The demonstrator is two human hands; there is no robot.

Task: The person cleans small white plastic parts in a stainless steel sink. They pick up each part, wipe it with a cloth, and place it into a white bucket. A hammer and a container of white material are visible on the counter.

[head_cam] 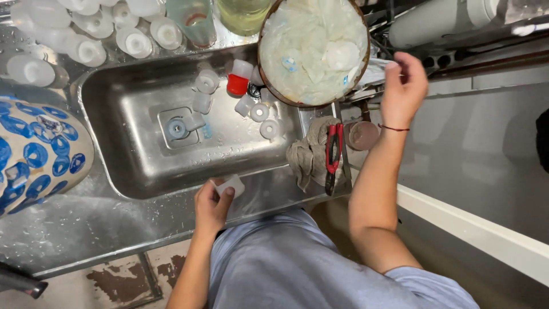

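Small plastic cups (pixel 207 80) and a red cap (pixel 237 84) were scattered in the steel sink (pixel 123 154). A small translucent cup (pixel 231 185) was clamped by the left hand (pixel 211 206) at the sink's near rim; the right hand (pixel 403 86) was raised beside a brown bowl (pixel 269 86), fingers loosely curled.

Red-handled pliers (pixel 333 155) on a crumpled rag (pixel 306 157), blue-patterned ceramic vessel (pixel 34 151), red cap (pixel 237 85) in steel sink (pixel 123 114)

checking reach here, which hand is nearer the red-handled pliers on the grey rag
Right. The right hand is up beyond the red-handled pliers on the grey rag, by the round bowl. The left hand holds a small white plastic cup at the sink's near edge.
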